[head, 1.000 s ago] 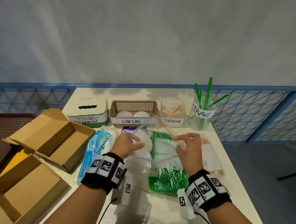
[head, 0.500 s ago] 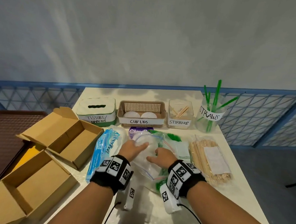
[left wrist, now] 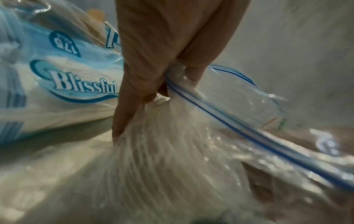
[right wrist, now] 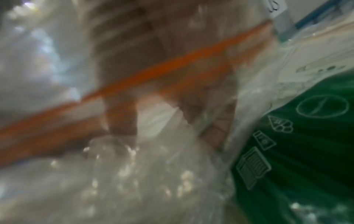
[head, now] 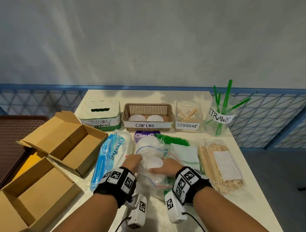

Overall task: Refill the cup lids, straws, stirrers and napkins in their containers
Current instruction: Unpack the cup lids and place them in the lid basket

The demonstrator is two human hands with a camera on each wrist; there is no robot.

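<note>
Both forearms reach forward, near each other, each wrist in a black band with coded white tags. Left hand (head: 132,161): fingers curled, pinching the mouth of the bag (head: 150,152) at its blue strip. Right hand (head: 169,168): inside the bag mouth, fingers pointing left and reaching inward; grip cannot be determined, view blurred.

A white table (head: 191,98) stands against a blue metal railing (head: 42,87) with diamond-pattern mesh. Behind the railing rises a plain pale grey wall (head: 154,34), softly and unevenly lit. Right of the table lies a dark grey floor (head: 280,179).
</note>
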